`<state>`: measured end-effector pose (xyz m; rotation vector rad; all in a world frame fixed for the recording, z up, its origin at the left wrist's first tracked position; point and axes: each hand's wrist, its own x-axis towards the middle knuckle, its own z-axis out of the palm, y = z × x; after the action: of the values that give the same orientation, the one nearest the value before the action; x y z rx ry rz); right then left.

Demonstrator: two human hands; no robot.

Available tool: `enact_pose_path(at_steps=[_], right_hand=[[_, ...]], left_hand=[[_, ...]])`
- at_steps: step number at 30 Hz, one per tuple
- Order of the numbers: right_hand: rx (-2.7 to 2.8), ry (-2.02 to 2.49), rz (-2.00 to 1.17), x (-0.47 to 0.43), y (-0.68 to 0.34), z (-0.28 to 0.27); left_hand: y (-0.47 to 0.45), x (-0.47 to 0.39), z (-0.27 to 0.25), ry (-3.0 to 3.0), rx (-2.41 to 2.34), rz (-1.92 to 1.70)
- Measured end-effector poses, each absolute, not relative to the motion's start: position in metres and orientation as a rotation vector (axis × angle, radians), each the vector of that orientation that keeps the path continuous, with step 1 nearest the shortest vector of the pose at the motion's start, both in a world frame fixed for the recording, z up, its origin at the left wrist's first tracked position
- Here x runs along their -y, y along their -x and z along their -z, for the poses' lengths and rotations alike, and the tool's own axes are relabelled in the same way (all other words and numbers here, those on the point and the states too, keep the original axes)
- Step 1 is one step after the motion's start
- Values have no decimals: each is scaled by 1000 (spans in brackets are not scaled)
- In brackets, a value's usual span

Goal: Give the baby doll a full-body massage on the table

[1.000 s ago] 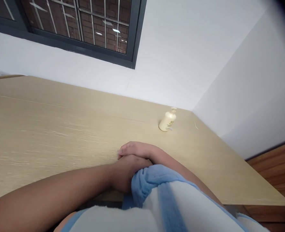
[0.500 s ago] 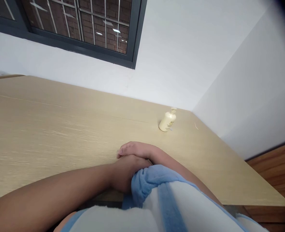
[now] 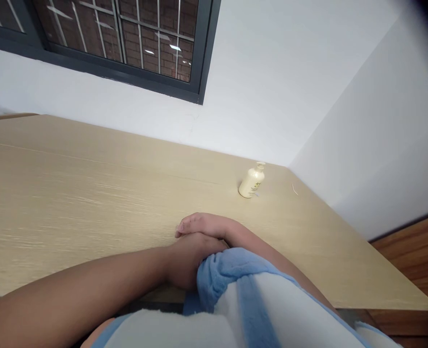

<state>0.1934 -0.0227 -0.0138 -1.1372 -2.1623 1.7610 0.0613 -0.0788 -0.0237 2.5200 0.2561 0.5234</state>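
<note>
My two hands rest against each other near the front edge of the wooden table. My right hand [image 3: 205,223] lies on the far side, its fingers curled together and pointing left, with nothing visible in them. Pressed against its near side is my left hand [image 3: 190,253]; the fingers of that one are hidden behind the bunched blue cloth [image 3: 217,273] of my white and blue clothing. A cream pump bottle [image 3: 251,183] with dark print stands upright beyond my hands to the right, apart from both.
The pale wooden table [image 3: 108,193] runs up to white walls [image 3: 272,87] at the back and right. A thin, pale curved strip [image 3: 294,189] lies right of the bottle. Above is a dark-framed window [image 3: 199,58] with bars. Brown wood panelling [image 3: 417,256] stands beyond the table's right edge.
</note>
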Motion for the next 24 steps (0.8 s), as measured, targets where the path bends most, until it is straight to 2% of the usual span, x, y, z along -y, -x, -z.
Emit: enact_pose_path(at_steps=[24], right_hand=[[2191, 1144, -1714, 21, -193, 16]], left_hand=[[-61, 82, 24, -2397, -310, -535]])
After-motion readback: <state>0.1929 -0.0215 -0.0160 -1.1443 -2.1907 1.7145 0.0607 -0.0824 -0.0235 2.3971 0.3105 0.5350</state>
